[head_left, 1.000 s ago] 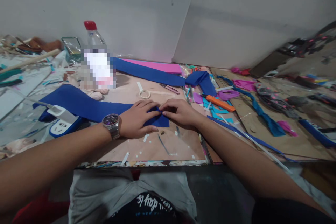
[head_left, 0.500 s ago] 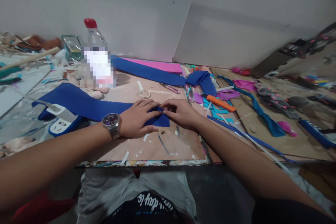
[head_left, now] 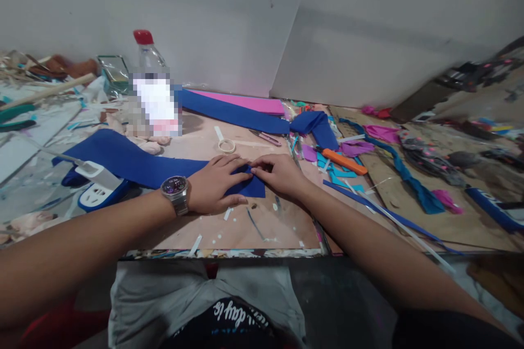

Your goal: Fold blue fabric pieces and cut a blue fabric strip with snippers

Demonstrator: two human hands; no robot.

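A long blue fabric strip (head_left: 143, 166) lies across the board in front of me, its right end under both hands. My left hand (head_left: 216, 182), with a watch (head_left: 175, 191) on the wrist, rests flat on the strip with fingers stretched out. At the strip's far edge near its right end, my right hand (head_left: 278, 174) pinches the cloth between thumb and fingers. The fingertips of the two hands almost meet there. What lies under my left palm is hidden.
Behind the hands lie a tape ring (head_left: 226, 145), a pink-handled tool (head_left: 268, 138) and another blue strip (head_left: 237, 114). An orange cutter (head_left: 344, 161) sits to the right among scraps. On the left are a power strip (head_left: 98, 193) and a red-capped bottle (head_left: 149, 54).
Both hands stay almost in place on the blue strip. The view has shifted very slightly.
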